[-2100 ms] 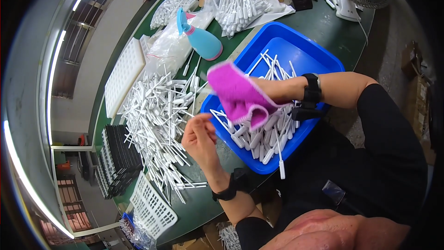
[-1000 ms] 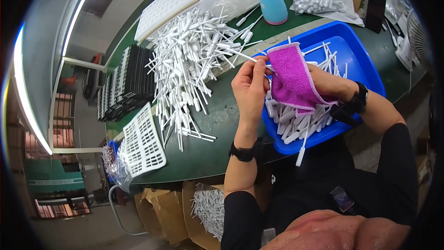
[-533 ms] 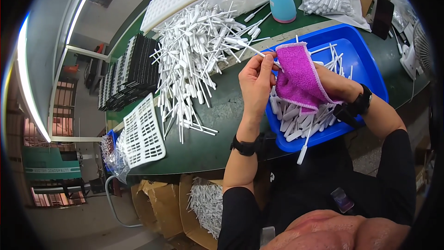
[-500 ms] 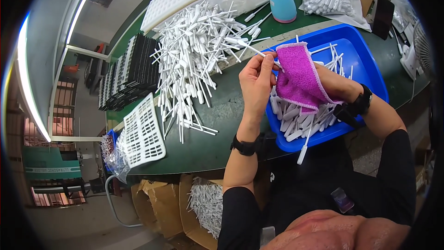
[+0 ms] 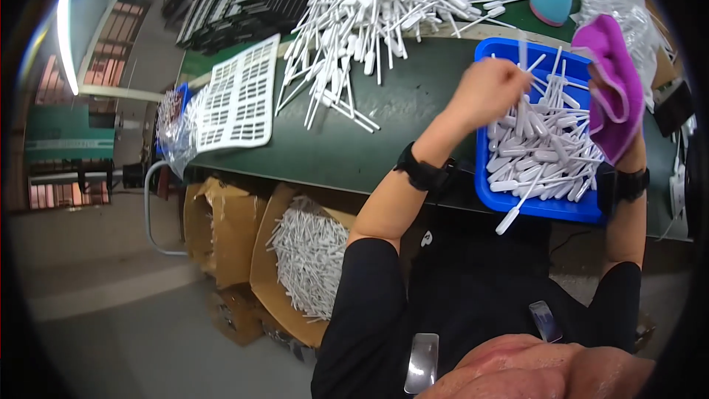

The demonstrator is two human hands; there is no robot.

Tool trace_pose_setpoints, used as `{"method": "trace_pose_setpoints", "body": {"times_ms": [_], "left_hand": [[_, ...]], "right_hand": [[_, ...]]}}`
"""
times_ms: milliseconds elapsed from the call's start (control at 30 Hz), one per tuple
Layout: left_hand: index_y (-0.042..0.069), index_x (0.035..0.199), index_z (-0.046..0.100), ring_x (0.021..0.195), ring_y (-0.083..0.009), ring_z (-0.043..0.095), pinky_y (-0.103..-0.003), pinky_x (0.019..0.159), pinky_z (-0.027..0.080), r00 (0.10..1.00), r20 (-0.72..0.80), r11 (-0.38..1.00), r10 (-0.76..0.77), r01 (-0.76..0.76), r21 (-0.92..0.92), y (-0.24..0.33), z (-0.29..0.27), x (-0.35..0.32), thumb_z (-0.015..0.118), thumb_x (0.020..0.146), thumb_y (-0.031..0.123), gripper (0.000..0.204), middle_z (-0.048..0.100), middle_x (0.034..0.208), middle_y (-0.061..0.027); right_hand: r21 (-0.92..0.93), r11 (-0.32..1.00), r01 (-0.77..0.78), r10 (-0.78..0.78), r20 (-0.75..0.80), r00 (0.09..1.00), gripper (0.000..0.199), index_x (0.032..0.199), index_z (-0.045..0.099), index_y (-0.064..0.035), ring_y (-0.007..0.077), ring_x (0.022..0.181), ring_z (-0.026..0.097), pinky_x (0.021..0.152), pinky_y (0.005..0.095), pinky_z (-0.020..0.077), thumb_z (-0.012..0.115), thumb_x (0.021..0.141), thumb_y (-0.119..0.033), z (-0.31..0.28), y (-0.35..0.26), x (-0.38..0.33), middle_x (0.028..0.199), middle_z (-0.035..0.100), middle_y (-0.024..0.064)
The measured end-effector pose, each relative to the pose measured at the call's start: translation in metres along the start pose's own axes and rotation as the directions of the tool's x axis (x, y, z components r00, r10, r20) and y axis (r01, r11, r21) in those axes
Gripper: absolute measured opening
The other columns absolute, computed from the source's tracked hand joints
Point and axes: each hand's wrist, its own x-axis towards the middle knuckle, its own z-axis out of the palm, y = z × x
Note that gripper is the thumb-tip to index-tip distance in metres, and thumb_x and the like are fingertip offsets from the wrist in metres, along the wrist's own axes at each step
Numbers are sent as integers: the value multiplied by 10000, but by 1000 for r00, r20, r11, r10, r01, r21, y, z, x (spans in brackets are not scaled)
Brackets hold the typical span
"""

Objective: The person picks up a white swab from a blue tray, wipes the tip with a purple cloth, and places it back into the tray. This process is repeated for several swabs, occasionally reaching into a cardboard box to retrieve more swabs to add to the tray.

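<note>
Cloth (image 5: 625, 77) mostly hides the right hand (image 5: 632, 155) holding it; left hand (image 5: 486, 94) curls, grip too blurred to tell.

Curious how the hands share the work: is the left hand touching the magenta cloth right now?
Apart. The head view shows white droppers in the gap between left hand and magenta cloth.

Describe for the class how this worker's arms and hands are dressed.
Black sleeves end near the elbows. Both wrists carry black straps with dark, blocky pieces. The left hand is ungloved; the right hand is mostly hidden.
</note>
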Motion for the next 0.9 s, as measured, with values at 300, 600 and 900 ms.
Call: {"method": "trace_pose_setpoints", "body": {"times_ms": [300, 600, 900], "left_hand": [[61, 780, 651, 745, -358, 653, -467, 659, 501, 819, -515, 308, 254, 436, 846, -21, -111, -48, 569, 875, 326, 294, 661, 772, -170], [44, 813, 660, 813, -370, 644, -455, 681, 489, 813, -551, 316, 189, 481, 818, -60, -185, -23, 685, 782, 326, 285, 664, 795, -167], [-15, 1049, 615, 603, -152, 592, -292, 537, 463, 918, -362, 954, -165, 242, 178, -59, -187, -33, 635, 823, 177, 297, 685, 810, -109]], "right_hand": [[3, 998, 69, -69, 120, 990, 549, 1420, 338, -35, 48, 807, 588, 678, 124, 477, 559, 938, -180, 13, 7, -6, 1069, 606, 38], [-30, 999, 17, -10, 222, 975, 536, 1416, 359, -43, 28, 708, 529, 568, 142, 414, 561, 927, -126, 42, 4, -10, 954, 577, 14], [101, 988, -114, 97, 152, 983, 544, 1440, 334, -70, -23, 620, 405, 503, 111, 326, 522, 930, -81, 47, 11, -8, 924, 524, -61]]}}
